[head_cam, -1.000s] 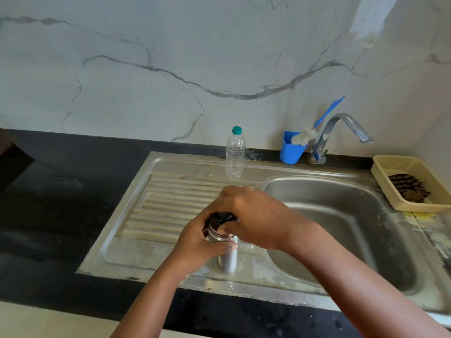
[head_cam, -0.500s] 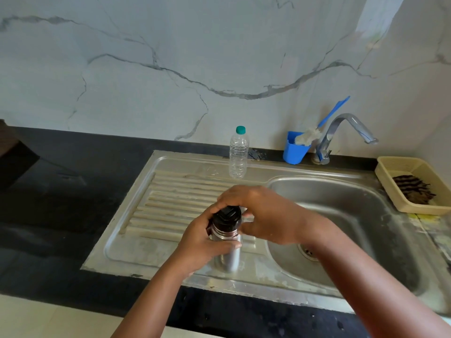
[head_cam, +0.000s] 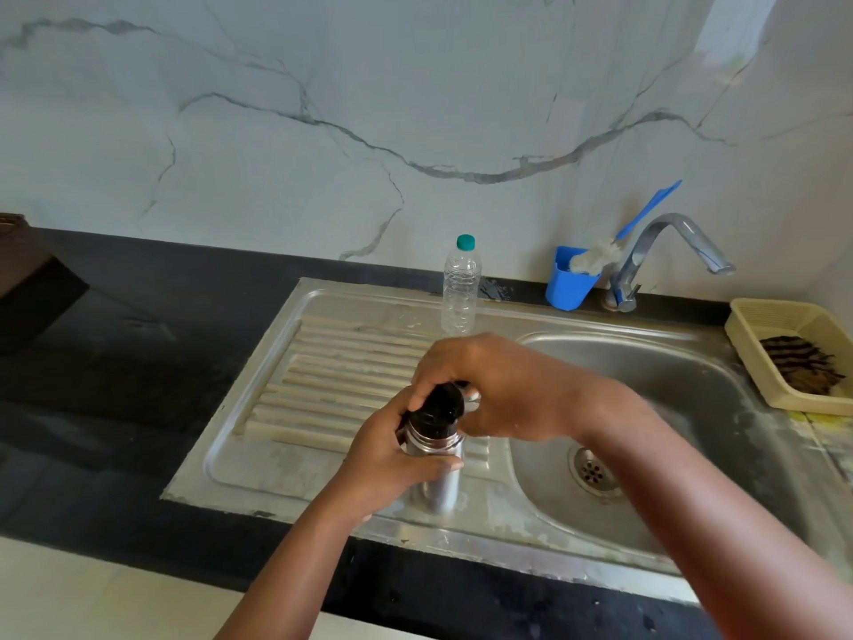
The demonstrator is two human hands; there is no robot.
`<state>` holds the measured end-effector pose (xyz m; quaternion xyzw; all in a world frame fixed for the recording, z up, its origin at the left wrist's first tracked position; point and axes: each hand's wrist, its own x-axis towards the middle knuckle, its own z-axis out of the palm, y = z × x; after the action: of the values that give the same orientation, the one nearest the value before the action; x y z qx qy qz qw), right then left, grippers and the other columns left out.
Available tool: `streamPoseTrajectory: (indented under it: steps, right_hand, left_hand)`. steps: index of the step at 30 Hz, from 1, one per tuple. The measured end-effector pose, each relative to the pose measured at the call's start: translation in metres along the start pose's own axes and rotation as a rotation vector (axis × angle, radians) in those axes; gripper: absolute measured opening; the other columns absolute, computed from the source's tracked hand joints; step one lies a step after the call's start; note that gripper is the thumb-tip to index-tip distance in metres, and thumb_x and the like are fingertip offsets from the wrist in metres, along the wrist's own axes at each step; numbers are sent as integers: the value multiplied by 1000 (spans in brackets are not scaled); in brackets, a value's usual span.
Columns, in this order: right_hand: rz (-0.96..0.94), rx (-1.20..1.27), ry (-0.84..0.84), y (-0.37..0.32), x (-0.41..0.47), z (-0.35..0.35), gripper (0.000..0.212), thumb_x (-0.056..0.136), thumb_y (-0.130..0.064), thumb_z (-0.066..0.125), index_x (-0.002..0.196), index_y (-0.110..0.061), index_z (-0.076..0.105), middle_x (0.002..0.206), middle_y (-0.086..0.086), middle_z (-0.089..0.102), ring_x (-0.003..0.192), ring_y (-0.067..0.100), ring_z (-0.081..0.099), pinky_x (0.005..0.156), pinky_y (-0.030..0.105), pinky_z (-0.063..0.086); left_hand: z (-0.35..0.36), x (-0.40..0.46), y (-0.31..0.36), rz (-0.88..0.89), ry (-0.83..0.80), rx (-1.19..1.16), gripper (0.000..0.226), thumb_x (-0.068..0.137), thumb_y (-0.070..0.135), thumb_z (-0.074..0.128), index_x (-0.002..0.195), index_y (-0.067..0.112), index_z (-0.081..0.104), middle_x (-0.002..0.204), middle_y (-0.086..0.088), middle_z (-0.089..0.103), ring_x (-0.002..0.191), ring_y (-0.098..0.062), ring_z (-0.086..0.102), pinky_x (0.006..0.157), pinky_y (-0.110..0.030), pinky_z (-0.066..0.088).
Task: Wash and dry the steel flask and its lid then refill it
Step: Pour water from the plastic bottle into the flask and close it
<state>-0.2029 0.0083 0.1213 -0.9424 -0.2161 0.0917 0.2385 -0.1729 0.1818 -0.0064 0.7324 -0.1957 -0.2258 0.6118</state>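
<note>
White marble wall [head_cam: 323,108] runs across the far side, grey veins sweeping through it, and a bright band of light falls on it at the upper right. Below it lies the black stone desk [head_cam: 115,362], glossy and speckled. Set into that is a stainless steel sink unit [head_cam: 286,473]: ribbed drainboard [head_cam: 332,376] on the left, basin [head_cam: 692,385] on the right with its drain [head_cam: 593,471] showing. A curved chrome tap [head_cam: 664,251] stands at the far rim. Pale cabinet front [head_cam: 92,593] runs along the near edge.
</note>
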Motion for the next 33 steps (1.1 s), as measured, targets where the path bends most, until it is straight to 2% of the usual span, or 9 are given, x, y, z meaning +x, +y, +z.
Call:
streamPoseTrajectory:
  steps: [2, 5, 8, 11, 14, 19, 23, 26, 33]
  right_hand:
    - [10, -28, 16, 3, 1, 7, 38, 77, -9, 72, 112, -25, 70, 106, -4, 62, 96, 12, 60, 81, 19, 47]
    - [140, -177, 155, 6, 4, 21, 38, 78, -47, 73, 106, -24, 62, 95, -1, 57, 86, 20, 58, 73, 37, 51]
    - [220, -241, 244, 13, 4, 22, 58, 81, -73, 49, 105, -22, 58, 94, -2, 60, 85, 23, 59, 71, 36, 49]
    - [39, -33, 81, 15, 0, 10, 48, 85, -39, 70, 130, -29, 56, 121, -7, 57, 109, 12, 55, 91, 26, 46]
    - [-86, 52, -65, 14, 0, 11, 53, 77, 0, 72, 123, -25, 66, 123, -6, 59, 113, 7, 55, 95, 19, 44]
    - [30, -233, 121, 9, 10, 29, 43, 77, -35, 75, 115, -25, 60, 103, -5, 53, 92, 19, 58, 78, 39, 52]
    - [42, -146, -1, 13, 9, 13, 72, 74, -48, 79, 136, -30, 48, 116, -5, 55, 108, 14, 53, 87, 33, 48]
    - [-88, -390, -81, 20, 11, 6, 55, 84, -43, 71, 133, -32, 50, 115, -8, 55, 107, 14, 53, 79, 34, 48]
    - [-559, -723, 109, 42, 29, 10, 52, 87, -65, 54, 97, -14, 59, 82, -1, 64, 73, 23, 54, 61, 34, 38]
  left_hand:
    - [0, 0, -1, 2, -2, 7, 66, 55, 29, 89, 116, 34, 64, 110, 3, 74, 107, -16, 69, 98, -45, 53]
    - [1, 0, 0, -2, 3, 8, 62, 55, 28, 88, 113, 34, 65, 105, 2, 74, 102, -17, 70, 93, -42, 55]
    - [1, 0, 0, 17, 3, 10, 67, 56, 29, 88, 118, 29, 63, 110, 3, 73, 106, -16, 68, 95, -40, 53]
    - [1, 0, -1, 12, 5, 1, 71, 55, 29, 88, 120, 31, 62, 110, 5, 73, 106, -14, 67, 94, -33, 52]
    - [1, 0, -1, 6, 3, 3, 65, 58, 21, 89, 118, 29, 64, 110, 3, 73, 106, -15, 68, 93, -34, 52]
    - [1, -1, 2, -10, 5, 10, 53, 65, 9, 86, 104, 38, 67, 99, 3, 74, 98, -16, 70, 90, -39, 56]
    - [2, -2, 4, -8, -4, 6, 60, 69, 2, 87, 114, 34, 64, 104, 7, 74, 101, -11, 69, 89, -31, 54]
    - [1, -2, 5, -17, -7, -2, 57, 64, 10, 88, 108, 38, 66, 105, 1, 74, 101, -16, 70, 93, -41, 55]
    - [2, -1, 8, -7, 2, -33, 51, 53, 23, 89, 98, 38, 69, 99, -3, 74, 98, -22, 71, 88, -41, 57]
